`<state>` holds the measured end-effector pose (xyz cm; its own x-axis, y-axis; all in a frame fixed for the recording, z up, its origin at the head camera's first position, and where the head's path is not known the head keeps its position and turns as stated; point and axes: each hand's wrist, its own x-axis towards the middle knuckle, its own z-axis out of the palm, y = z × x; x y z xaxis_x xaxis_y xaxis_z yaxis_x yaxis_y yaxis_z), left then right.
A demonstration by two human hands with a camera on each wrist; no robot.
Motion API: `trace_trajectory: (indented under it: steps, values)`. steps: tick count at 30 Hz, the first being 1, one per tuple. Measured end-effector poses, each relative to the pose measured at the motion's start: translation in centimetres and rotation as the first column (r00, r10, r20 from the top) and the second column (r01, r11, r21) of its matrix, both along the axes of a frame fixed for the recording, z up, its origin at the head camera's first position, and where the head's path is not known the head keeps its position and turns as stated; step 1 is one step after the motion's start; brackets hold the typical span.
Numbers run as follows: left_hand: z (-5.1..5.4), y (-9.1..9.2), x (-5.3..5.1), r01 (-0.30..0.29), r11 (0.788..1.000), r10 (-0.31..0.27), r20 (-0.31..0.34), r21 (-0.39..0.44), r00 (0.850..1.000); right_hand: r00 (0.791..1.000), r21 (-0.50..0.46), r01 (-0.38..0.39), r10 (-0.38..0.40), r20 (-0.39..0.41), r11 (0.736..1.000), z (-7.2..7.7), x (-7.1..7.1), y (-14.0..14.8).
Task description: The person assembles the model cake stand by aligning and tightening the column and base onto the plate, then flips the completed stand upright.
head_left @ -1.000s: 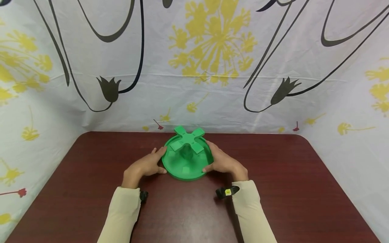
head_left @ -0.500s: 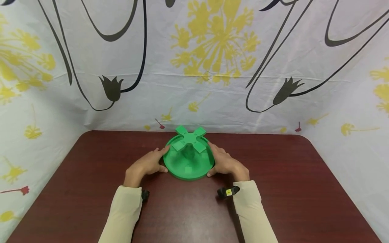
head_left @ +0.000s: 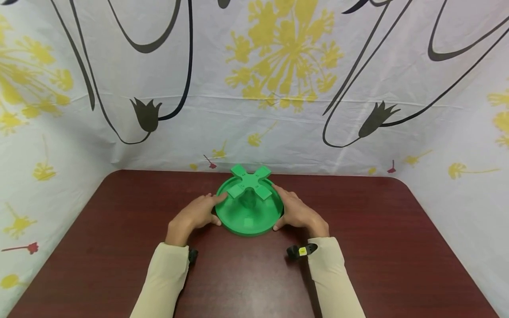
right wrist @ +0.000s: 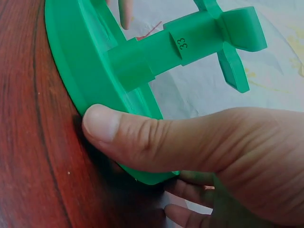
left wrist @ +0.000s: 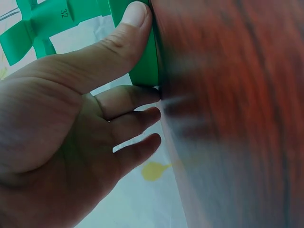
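A green round dish (head_left: 248,230) with a raised rim stands upright on the table, and a central post rises from it to a cross-shaped top (head_left: 249,180). Its post (right wrist: 161,54) bears the number 33 in the right wrist view. At the dish's left side, my left hand (head_left: 196,215) holds the rim (left wrist: 145,69), thumb along the outside and a finger reaching over the edge. My right hand (head_left: 299,213) grips the opposite side, its thumb lying on the outer wall (right wrist: 71,61). Some fingertips are hidden behind the dish.
The dark red-brown table (head_left: 358,265) has rounded far corners. Just behind it hangs a white cloth (head_left: 199,141) with yellow and grey flower prints, which also covers both sides. Small dark devices (head_left: 295,251) sit at the wrists.
The whole view has shifted slightly. My right thumb has moved from over the dish's rim to its outer side. A left finger now reaches a little further over the dish.
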<state>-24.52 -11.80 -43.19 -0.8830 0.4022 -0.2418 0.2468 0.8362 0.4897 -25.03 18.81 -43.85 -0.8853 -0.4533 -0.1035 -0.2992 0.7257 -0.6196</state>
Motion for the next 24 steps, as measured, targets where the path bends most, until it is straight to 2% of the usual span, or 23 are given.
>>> trace_trajectory:
  steps: [6,13,18,21,24]
  values:
    - [0.0,0.2,0.0,0.02,1.0,-0.019,-0.019,0.015,1.0,1.0,-0.042,0.017,-0.016,0.027,0.999,0.0,0.0,0.4]
    - [0.1,0.2,0.1,0.047,0.998,-0.047,-0.005,0.047,0.999,0.999,-0.109,-0.036,0.037,0.004,0.993,0.9,0.1,1.4]
    - [0.4,0.1,0.2,0.072,0.99,-0.073,0.004,0.123,0.997,0.998,-0.123,-0.031,0.036,0.044,0.992,1.5,0.2,2.2]
    - [0.6,-0.2,0.2,0.101,0.976,-0.1,-0.018,0.191,0.995,0.996,-0.194,-0.027,0.042,0.075,0.981,1.9,0.3,2.8]
    - [1.0,-0.4,0.1,0.127,0.952,-0.118,-0.046,0.279,0.992,0.994,-0.301,-0.026,0.057,0.095,0.953,2.6,0.5,3.3]
